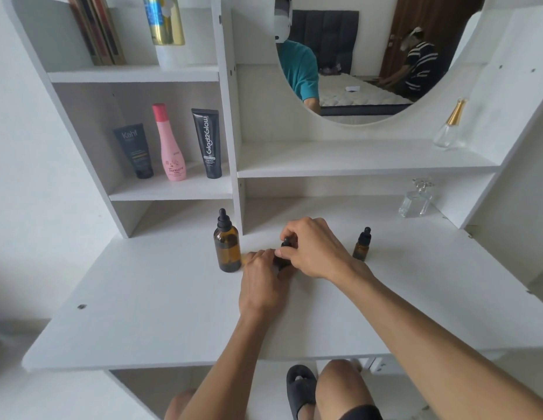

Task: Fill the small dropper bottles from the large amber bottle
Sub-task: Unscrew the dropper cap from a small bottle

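Gripping a small bottle (283,258) on the bench (161,313) with left hand (262,283), right hand (312,248) pinching its dropper cap (285,242); risks tipping it or nudging the big amber bottle (227,247) just beside.

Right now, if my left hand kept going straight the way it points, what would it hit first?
Probably nothing beyond the small dropper bottle the left hand already grips; past it stands the shelf unit's upright panel, though depth is unclear.

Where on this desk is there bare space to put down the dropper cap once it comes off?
Bare desktop lies nearer you than the large amber bottle, and between the right hand and the second small bottle. It is crowded where the left hand and right hand hold the small bottle.
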